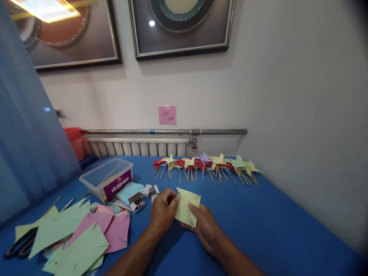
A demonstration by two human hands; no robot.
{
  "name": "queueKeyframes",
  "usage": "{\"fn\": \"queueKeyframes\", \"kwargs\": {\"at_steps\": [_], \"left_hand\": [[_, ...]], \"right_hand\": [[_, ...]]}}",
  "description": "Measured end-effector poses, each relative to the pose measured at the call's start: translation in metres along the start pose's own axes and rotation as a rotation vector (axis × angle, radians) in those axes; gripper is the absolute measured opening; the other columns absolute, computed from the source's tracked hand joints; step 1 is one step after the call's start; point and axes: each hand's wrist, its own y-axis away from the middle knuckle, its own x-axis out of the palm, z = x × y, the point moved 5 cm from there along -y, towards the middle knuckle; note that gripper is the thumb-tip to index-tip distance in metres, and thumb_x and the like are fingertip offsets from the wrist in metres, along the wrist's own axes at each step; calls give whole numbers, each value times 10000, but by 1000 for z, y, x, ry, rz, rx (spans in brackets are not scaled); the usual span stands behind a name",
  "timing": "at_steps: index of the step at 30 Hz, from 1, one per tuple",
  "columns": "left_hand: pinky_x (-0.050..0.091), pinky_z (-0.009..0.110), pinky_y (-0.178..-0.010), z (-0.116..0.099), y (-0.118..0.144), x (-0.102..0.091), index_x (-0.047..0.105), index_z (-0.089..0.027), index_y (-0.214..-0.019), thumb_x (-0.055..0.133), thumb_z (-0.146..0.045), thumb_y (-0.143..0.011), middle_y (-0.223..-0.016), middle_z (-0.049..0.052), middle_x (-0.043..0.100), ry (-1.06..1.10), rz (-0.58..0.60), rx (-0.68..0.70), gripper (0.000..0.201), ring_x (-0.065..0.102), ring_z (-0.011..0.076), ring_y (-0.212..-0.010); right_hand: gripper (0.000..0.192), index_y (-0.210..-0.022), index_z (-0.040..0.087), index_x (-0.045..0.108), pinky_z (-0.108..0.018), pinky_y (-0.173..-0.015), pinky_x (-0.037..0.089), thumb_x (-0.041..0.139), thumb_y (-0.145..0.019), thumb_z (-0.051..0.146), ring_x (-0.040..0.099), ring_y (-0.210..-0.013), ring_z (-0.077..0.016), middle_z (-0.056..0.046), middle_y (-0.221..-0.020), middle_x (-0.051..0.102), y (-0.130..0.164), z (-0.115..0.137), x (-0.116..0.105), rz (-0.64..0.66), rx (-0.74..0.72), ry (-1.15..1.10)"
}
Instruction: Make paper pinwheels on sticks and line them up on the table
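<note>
Between my hands is a pale yellow square of paper (188, 207), held up a little above the blue table. My left hand (164, 209) pinches its left edge, fingers curled. At its right side my right hand (205, 226) grips it, thumb on the front face and fingers behind. Just left of my left hand stand small open boxes; the grey one (137, 202) contains small shiny pieces too small to name. A row of finished paper pinwheels (204, 163) on wooden sticks lies beyond my hands.
To the left lie cut green paper sheets (80, 249), pink sheets (117, 232) and black-handled scissors (21, 245). A clear plastic box (126, 166) with wooden sticks stands behind them. A red basket (76, 143) is at the back left, near a wall pipe (129, 132).
</note>
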Motion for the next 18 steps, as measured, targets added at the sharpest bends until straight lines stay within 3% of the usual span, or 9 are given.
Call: {"fn": "queueKeyframes", "kwargs": {"at_steps": [4, 9, 13, 18], "left_hand": [[425, 270, -710, -16, 9, -2, 653, -193, -770, 519, -136, -882, -773, 20, 644, -280, -32, 332, 183, 605, 159, -755], [431, 300, -734, -29, 21, 3, 713, -194, -826, 484, -114, -954, -830, 63, 676, -556, -21, 659, 275, 610, 175, -789], [403, 318, -712, -33, 26, 8, 710, -191, -810, 509, -116, -970, -849, 62, 684, -693, -26, 795, 268, 590, 177, -766], [378, 343, -706, -34, 27, 11, 677, -190, -772, 557, -110, -959, -852, 59, 673, -787, -17, 827, 236, 561, 184, -741]], "right_hand": [[406, -1121, 174, 700, -406, -758, 617, 786, -833, 447, 766, -851, -260, -107, -947, 808, -1, -2, 0, -40, 5, 24], [373, -1040, 178, 702, -402, -779, 608, 778, -816, 465, 758, -879, -261, -99, -933, 800, 0, -2, 2, -60, -2, 18], [368, -995, 178, 697, -386, -760, 605, 767, -805, 485, 754, -882, -266, -90, -894, 791, 0, -1, 4, -48, -23, 9], [376, -976, 192, 687, -371, -743, 599, 777, -781, 501, 751, -891, -269, -77, -892, 789, 1, -1, 5, -53, -27, 5]]}}
